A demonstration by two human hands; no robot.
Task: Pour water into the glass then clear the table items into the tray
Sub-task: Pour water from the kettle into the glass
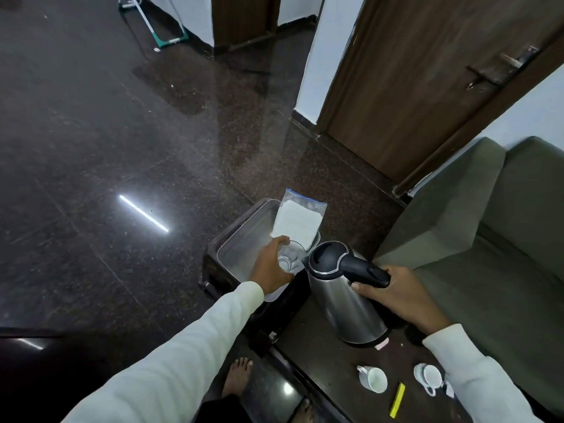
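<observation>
On dark table (329,358), kettle (345,303), polished floor (122,132)

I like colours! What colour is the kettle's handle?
Black. The handle on the silver kettle shows clearly in the head view.

dark polished stone floor (91,148) with a bright strip-light reflection (143,213). brown wooden door (427,87) with metal latch (500,67) at upper right. olive green sofa (488,227) on right. green-and-white folding frame (158,22) top left by white wall (329,56).
</observation>
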